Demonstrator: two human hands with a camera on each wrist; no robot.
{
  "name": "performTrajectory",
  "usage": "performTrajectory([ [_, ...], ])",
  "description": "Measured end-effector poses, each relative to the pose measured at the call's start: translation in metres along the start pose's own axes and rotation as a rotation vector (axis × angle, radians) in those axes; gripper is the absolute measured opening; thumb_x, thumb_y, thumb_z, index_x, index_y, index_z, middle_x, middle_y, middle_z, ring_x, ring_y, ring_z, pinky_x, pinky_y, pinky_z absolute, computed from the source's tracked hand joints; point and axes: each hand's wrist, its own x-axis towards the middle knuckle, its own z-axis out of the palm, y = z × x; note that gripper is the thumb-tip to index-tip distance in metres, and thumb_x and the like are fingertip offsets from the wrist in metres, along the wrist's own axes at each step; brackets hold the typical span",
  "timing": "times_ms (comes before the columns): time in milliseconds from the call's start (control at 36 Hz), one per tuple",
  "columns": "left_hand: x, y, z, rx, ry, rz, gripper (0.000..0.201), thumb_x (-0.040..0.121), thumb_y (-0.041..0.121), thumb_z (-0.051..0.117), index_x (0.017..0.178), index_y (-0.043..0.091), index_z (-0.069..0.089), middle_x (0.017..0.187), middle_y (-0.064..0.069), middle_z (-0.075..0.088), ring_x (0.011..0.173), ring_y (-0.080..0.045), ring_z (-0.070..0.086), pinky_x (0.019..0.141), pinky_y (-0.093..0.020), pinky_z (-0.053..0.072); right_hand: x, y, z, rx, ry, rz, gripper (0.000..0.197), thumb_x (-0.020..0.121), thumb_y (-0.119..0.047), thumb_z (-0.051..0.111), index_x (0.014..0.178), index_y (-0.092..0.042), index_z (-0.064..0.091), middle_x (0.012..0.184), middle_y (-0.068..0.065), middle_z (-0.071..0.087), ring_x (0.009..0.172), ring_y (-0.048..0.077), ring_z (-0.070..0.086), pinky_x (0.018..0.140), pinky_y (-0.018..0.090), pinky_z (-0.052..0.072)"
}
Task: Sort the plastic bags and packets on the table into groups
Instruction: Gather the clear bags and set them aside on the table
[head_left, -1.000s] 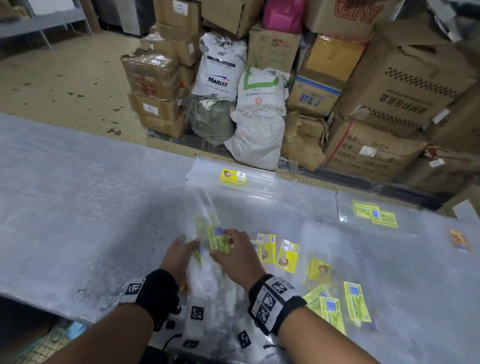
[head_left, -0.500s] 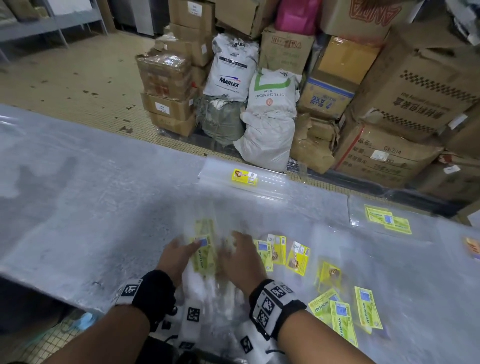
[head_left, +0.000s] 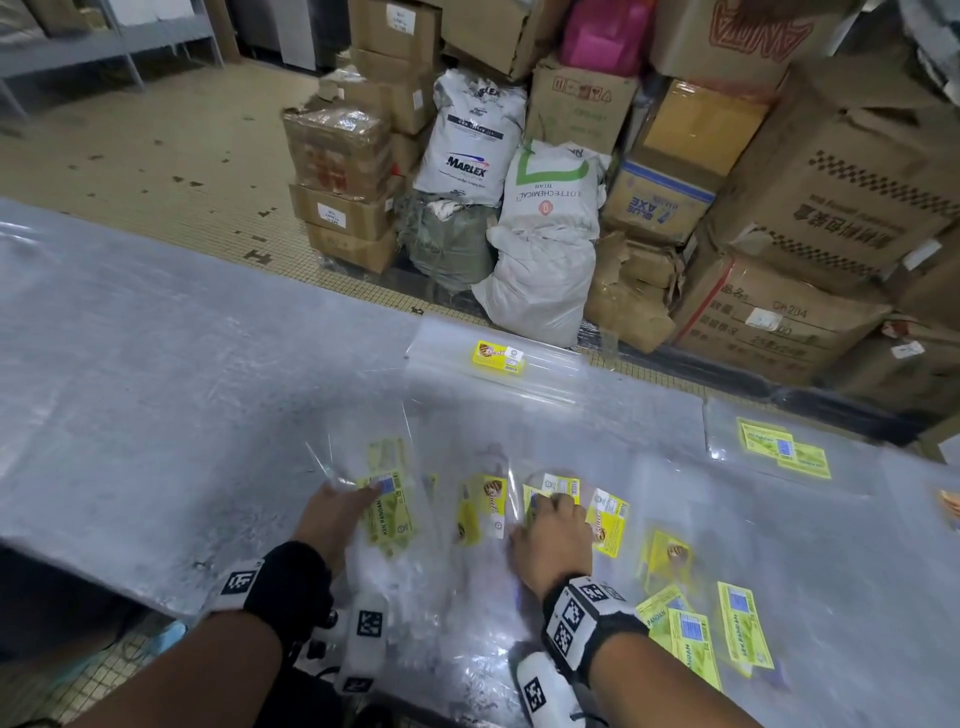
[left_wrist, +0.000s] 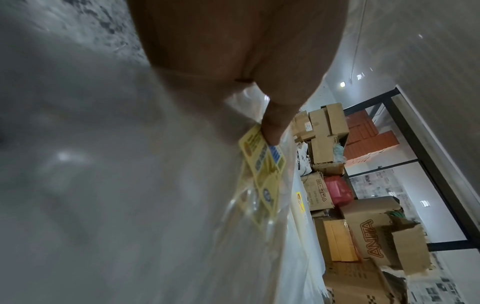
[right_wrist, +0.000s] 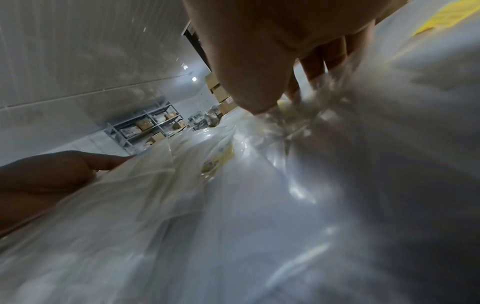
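The wide grey surface (head_left: 156, 395), covered in glossy film, carries the clear plastic bags in loose clusters, seemingly so that like labels lie together: a long clear packet with a small yellow label (head_left: 497, 356) sits alone at the far edge, two green-yellow labelled bags (head_left: 784, 448) lie far right, and more of that kind (head_left: 701, 631) lie near the right wrist. The left hand (head_left: 332, 519) pinches the clear bag with the green "KEK PANDAN" label (head_left: 390, 512), thumb on its label, probably to draw it clear of the pile. The right hand (head_left: 553, 535) lies with fingers spread on the yellow-labelled bags (head_left: 605, 522), likely pinning them in place.
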Motion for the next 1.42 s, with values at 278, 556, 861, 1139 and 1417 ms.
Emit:
performTrajectory([
  [278,-0.003,0.001,0.009,-0.012,-0.043,0.001,0.022,0.086,0.009,0.073,0.099,-0.006,0.066,0.091,-0.023,0.074,0.085,-0.038,0.071,0.088,-0.061,0.053,-0.005,-0.004,-0.009,0.275,0.101,0.028,0.034,0.094,-0.027,0.042,0.103,-0.007,0.068,0.107,0.015,0.064,0.104,0.036,0.057,0.082,0.038,0.045],
  [556,0.022,-0.023,0.017,0.002,-0.083,-0.007,0.070,0.060,0.036,0.090,0.116,0.003,0.063,0.105,-0.022,0.072,0.096,-0.041,0.069,0.090,-0.062,0.052,-0.033,-0.062,-0.019,0.434,-0.043,-0.345,0.034,0.098,-0.030,0.048,0.127,-0.017,0.061,0.125,0.004,0.055,0.117,0.022,0.053,0.096,0.031,0.042],
  [861,-0.009,-0.002,0.032,-0.061,-0.174,-0.025,0.052,0.098,0.052,0.048,0.104,0.005,0.071,0.098,-0.015,0.075,0.094,-0.030,0.072,0.089,-0.042,0.054,-0.045,-0.089,-0.001,0.302,-0.087,-0.413,0.037,0.092,-0.048,0.053,0.110,-0.016,0.057,0.118,0.004,0.044,0.109,0.024,0.046,0.083,0.039,0.050],
  [1139,0.002,-0.011,0.035,0.086,-0.130,0.069,0.052,0.073,0.027,0.087,0.115,0.005,0.065,0.106,-0.018,0.073,0.094,-0.038,0.071,0.086,-0.055,0.056,-0.037,-0.060,-0.010,0.418,-0.018,-0.321,0.034,0.095,-0.028,0.047,0.123,-0.013,0.060,0.122,0.008,0.053,0.114,0.027,0.053,0.097,0.037,0.044],
  [1417,0.004,-0.002,0.074,0.089,-0.245,0.068,0.059,0.065,0.032,0.090,0.113,0.007,0.066,0.104,-0.013,0.074,0.097,-0.035,0.071,0.092,-0.059,0.052,-0.024,0.045,-0.020,0.297,0.191,0.099,0.031,0.087,-0.026,0.050,0.109,-0.012,0.066,0.109,0.013,0.061,0.109,0.034,0.053,0.092,0.038,0.040],
])
